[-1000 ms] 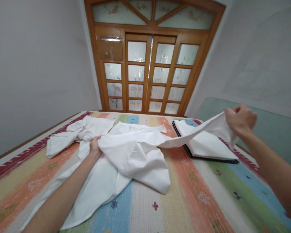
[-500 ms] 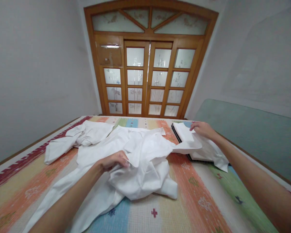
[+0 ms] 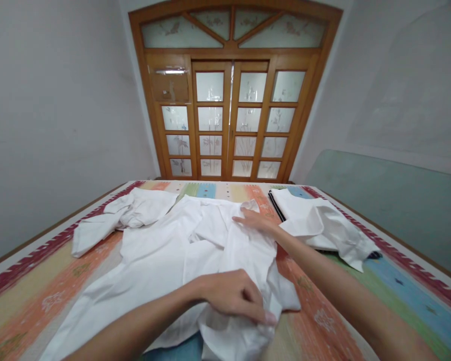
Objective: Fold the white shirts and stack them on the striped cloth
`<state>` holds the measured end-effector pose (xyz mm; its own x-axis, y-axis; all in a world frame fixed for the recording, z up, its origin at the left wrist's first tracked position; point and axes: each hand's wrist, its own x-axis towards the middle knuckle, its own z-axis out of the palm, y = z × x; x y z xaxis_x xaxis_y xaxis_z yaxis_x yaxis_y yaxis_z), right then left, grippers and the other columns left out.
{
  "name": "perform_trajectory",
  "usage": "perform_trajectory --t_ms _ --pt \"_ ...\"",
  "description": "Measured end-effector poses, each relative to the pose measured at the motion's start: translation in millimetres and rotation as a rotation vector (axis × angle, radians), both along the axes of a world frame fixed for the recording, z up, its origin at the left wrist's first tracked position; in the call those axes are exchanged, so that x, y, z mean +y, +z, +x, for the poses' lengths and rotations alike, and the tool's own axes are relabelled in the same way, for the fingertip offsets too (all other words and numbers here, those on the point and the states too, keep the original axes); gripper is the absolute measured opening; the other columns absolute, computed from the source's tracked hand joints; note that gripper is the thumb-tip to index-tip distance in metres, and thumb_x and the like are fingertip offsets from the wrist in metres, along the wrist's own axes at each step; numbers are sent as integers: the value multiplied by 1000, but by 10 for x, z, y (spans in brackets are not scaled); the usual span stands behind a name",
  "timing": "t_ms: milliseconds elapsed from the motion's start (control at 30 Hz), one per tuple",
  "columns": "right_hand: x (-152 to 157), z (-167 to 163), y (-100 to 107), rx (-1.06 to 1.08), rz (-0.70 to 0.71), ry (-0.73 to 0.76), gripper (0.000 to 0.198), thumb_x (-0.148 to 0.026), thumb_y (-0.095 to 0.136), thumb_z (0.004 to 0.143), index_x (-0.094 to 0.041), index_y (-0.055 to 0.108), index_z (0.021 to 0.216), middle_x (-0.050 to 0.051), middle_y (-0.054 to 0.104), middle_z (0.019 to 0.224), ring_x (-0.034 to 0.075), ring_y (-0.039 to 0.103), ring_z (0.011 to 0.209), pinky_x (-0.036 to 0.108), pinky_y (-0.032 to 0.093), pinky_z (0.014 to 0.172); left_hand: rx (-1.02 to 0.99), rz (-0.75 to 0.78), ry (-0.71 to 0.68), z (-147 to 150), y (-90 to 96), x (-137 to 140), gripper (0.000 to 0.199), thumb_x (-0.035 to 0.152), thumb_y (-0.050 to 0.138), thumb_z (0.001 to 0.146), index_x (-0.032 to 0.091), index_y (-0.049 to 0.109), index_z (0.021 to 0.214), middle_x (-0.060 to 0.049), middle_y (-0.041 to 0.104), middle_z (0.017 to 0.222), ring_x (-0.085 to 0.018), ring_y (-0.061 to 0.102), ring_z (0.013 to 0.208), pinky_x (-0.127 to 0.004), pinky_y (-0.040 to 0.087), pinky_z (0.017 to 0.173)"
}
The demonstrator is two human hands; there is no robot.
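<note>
A white shirt lies spread and wrinkled across the striped cloth in front of me. My left hand is closed on the shirt's near right part, thumb and fingers gripping bunched fabric. Farther back, my right hand rests with stretched fingers on the shirt's upper right, next to a small raised flap of its fabric. Part of the shirt's right side is hidden under my right hand and forearm.
To the right lies a pile of white garments with a dark striped edge beneath. A crumpled white part with a sleeve lies at the left. Under everything is a multicoloured striped cloth; a pale green board stands along the right.
My right hand has left the pile at the right and come onto the shirt. My left hand has moved right and nearer, pulling fabric along; the shirt's right half is flatter.
</note>
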<state>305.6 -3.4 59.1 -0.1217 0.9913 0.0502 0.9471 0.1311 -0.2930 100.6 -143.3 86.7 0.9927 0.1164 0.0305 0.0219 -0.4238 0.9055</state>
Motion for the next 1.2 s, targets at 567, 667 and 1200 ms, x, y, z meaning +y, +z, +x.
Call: perform_trajectory --t_ms 567,667,1200 --pt "-44 -146 -984 19 372 296 66 -14 39 79 -8 40 145 20 41 150 28 36 140 51 31 114 503 764 873 309 -766 2122 55 36 27 97 24 31 150 -10 24 160 -37 19 146 -66 21 111" --pt "33 -102 -1015 86 352 199 68 -18 42 80 -6 35 146 20 38 151 29 33 142 50 30 115 605 746 910 434 -820 2203 57 45 20 97 30 27 152 -6 19 161 -44 9 146 -78 8 105" --pt "765 160 -926 105 427 16 63 -4 39 80 -10 42 142 17 32 155 27 24 146 52 21 118 559 796 921 306 -937 2656 63 61 22 93 37 27 151 -1 20 161 -41 11 147 -78 2 105"
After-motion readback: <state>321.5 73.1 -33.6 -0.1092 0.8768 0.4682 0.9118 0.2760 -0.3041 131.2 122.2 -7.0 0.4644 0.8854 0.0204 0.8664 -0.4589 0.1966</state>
